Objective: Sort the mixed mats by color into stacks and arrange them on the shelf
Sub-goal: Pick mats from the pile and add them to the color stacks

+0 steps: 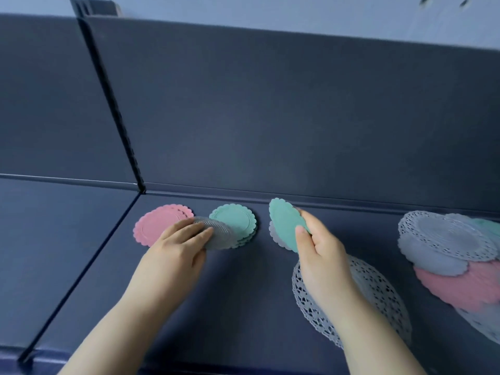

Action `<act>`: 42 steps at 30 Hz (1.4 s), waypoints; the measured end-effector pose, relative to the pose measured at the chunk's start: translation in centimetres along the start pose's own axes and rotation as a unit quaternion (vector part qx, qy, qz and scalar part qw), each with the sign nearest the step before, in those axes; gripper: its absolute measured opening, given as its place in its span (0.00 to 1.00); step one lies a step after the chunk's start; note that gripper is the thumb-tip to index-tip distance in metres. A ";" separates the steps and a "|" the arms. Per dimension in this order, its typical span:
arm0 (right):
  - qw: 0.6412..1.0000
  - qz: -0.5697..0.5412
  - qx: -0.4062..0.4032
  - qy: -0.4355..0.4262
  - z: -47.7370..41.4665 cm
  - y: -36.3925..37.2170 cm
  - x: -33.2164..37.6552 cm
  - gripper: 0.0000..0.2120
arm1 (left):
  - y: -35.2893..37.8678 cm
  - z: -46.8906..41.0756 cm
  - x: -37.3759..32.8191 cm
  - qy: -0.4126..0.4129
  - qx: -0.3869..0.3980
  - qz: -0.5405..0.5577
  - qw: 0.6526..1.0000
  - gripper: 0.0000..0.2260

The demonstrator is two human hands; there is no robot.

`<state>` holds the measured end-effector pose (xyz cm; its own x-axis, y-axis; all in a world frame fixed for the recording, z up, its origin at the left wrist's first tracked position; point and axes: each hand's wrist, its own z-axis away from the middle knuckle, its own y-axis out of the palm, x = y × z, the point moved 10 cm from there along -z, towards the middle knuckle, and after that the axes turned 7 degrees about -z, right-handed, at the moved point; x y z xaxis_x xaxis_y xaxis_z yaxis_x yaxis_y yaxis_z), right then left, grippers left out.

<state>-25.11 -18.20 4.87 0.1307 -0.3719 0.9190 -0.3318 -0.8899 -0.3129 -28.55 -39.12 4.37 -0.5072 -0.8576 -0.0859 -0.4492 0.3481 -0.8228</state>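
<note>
Head view: my left hand [180, 243] holds a grey mat [220, 236] by its edge, fingers nearly straight across its top, thumb hidden beneath. It hangs between the pink stack [159, 223] and the teal stack [238, 219], overlapping both. My right hand [316, 253] pinches a tilted teal mat [284, 223], thumb on its face, fingers behind; a second grey mat [277, 236] peeks out behind it, and I cannot tell whether I hold that too. My wrist covers part of a lacy grey mat [378, 293] on the shelf [243, 293]. The mixed pile [446, 247] is cut off at the right edge
</note>
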 end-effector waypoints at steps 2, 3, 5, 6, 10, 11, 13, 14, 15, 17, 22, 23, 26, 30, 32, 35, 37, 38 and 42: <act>1.000 0.015 -0.004 -0.017 -1.0 1.8 1.0 0.18 | -0.3 -0.1 1.7 -0.004 0.002 0.004 1.000 0.19; 0.999 0.031 0.003 -0.017 -1.6 3.0 1.0 0.18 | -0.4 0.1 2.5 -0.008 0.001 0.006 1.000 0.19; 0.997 0.067 0.039 -0.010 -2.6 5.7 0.9 0.19 | -0.9 0.5 3.9 -0.012 -0.007 0.010 1.000 0.19; 0.994 0.089 0.060 -0.016 -3.0 7.1 1.0 0.19 | -1.2 0.8 4.5 -0.014 -0.014 0.012 1.000 0.19; 0.958 0.227 0.154 -0.087 -3.9 13.4 0.4 0.25 | -2.6 1.7 6.7 -0.031 -0.046 0.020 0.998 0.19; 0.939 0.274 0.186 -0.094 -3.7 14.9 -0.4 0.27 | -2.8 1.9 7.1 -0.034 -0.051 0.020 0.998 0.18; 0.904 0.348 0.230 -0.095 -3.1 16.9 -1.7 0.29 | -3.0 2.1 7.6 -0.034 -0.056 0.022 0.998 0.18; 0.897 0.364 0.229 -0.098 -3.0 17.1 -1.9 0.28 | -3.1 2.2 7.8 -0.033 -0.058 0.024 0.997 0.18; 0.898 0.367 0.219 -0.102 -3.0 17.1 -1.8 0.26 | -3.1 2.3 7.9 -0.034 -0.059 0.026 0.997 0.18; 0.901 0.364 0.213 -0.098 -2.9 17.1 -1.8 0.22 | -3.2 2.5 8.1 -0.035 -0.059 0.033 0.997 0.18; 0.908 0.327 0.261 -0.030 -2.1 17.1 -2.1 0.28 | -2.8 2.5 7.9 -0.024 -0.044 0.042 0.998 0.18; 0.926 0.277 0.257 0.004 -2.1 16.4 -1.9 0.28 | -2.7 2.2 7.7 -0.020 -0.039 0.044 0.998 0.18; 0.967 0.160 0.190 0.061 -2.3 12.5 -1.4 0.23 | -3.1 0.4 6.3 0.008 -0.032 0.049 0.998 0.18; 0.981 0.167 0.096 0.040 -2.0 6.9 -1.2 0.17 | -3.3 -3.4 2.0 0.090 -0.032 0.019 0.995 0.15; 0.978 0.195 0.058 0.036 -1.3 4.1 -1.5 0.16 | -1.0 -5.3 -0.5 0.131 -0.004 0.012 0.991 0.09; 0.969 0.246 0.020 0.029 0.0 0.8 -2.0 0.15 | 3.2 -7.9 -4.4 0.157 0.074 0.028 0.984 0.11; 0.961 0.274 0.015 0.035 1.0 -0.4 -2.4 0.15 | 5.8 -8.4 -7.5 0.180 0.133 -0.001 0.975 0.16; 0.959 0.281 0.017 0.041 1.4 -0.8 -2.6 0.16 | 7.2 -8.3 -8.6 0.179 0.171 -0.020 0.969 0.18; 0.949 0.307 0.023 0.059 3.1 -2.5 -3.3 0.17 | 11.6 -6.2 -11.0 0.147 0.310 -0.037 0.939 0.22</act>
<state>-21.77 -15.58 1.89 -0.1809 -0.7950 0.5791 -0.2701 -0.5260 -0.8065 -32.82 -23.31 -0.76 -0.7133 -0.6975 0.0688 -0.0236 -0.0743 -0.9970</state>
